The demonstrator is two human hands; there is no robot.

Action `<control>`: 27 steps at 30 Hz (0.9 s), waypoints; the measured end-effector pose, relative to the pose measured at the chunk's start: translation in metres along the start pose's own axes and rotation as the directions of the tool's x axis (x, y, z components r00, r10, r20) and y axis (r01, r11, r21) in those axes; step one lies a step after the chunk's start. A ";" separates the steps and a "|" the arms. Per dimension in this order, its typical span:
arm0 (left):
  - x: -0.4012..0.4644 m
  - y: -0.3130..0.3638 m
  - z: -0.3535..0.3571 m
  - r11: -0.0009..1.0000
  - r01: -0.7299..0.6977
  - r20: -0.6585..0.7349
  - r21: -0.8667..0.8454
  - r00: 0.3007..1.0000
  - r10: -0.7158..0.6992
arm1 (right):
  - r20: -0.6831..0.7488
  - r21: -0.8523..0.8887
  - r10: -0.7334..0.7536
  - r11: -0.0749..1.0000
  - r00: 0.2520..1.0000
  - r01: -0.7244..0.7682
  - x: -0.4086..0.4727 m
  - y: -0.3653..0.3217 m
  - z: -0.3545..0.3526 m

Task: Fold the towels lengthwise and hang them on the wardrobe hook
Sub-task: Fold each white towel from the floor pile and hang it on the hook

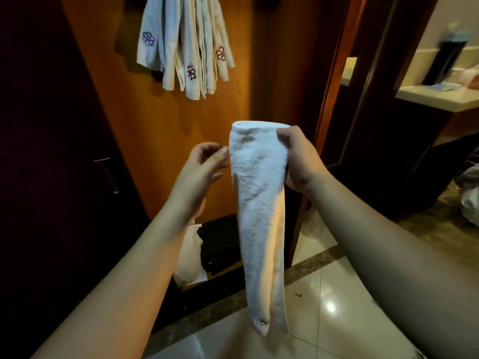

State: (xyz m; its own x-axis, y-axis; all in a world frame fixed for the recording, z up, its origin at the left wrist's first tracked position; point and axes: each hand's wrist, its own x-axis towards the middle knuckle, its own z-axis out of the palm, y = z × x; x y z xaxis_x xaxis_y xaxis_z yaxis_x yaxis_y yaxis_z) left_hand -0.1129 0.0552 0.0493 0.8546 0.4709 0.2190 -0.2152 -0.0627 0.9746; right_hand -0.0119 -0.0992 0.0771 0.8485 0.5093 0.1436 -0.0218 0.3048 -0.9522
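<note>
Hands apart: right hand [298, 159] grips the folded towel [259, 216] at its top, left hand [207, 164] loose beside it. One-handed, the fold could slip open.

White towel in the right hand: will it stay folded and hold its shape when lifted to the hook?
Probably floppy: the white towel hangs limp below the right hand gripping its top. The fold may slip open, since the left hand is barely touching it. Likely light, as one hand carries it.
</note>
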 end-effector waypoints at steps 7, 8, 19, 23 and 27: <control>0.007 0.000 0.014 0.962 0.214 0.422 -0.169 0.898 -0.126 | 0.221 -0.011 0.026 1.000 0.975 -0.024 0.015 -0.052 0.007; 0.007 -0.001 0.018 0.963 0.217 0.403 -0.159 0.905 -0.137 | 0.220 0.000 0.021 1.000 0.975 -0.022 0.018 -0.059 0.007; 0.001 0.020 0.048 0.870 0.388 0.371 -0.304 0.890 -0.267 | 0.288 0.169 0.369 0.889 0.884 -0.426 0.022 0.015 -0.057; 0.018 0.035 0.047 0.871 0.394 0.163 -0.295 0.918 -0.360 | 0.366 0.169 0.396 0.862 0.842 -0.478 -0.002 0.068 -0.056; 0.035 0.038 0.035 0.865 0.397 -0.008 -0.306 0.908 -0.419 | 0.291 0.192 0.423 0.853 0.858 -0.486 -0.022 0.090 -0.052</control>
State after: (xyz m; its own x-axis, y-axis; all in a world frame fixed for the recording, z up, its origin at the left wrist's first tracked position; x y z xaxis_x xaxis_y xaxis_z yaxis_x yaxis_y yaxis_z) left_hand -0.0742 0.0383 0.0959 0.8620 0.4612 -0.2102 0.0085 0.4016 0.9158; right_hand -0.0046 -0.1248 -0.0259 0.5648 0.8004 -0.2010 -0.5321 0.1670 -0.8301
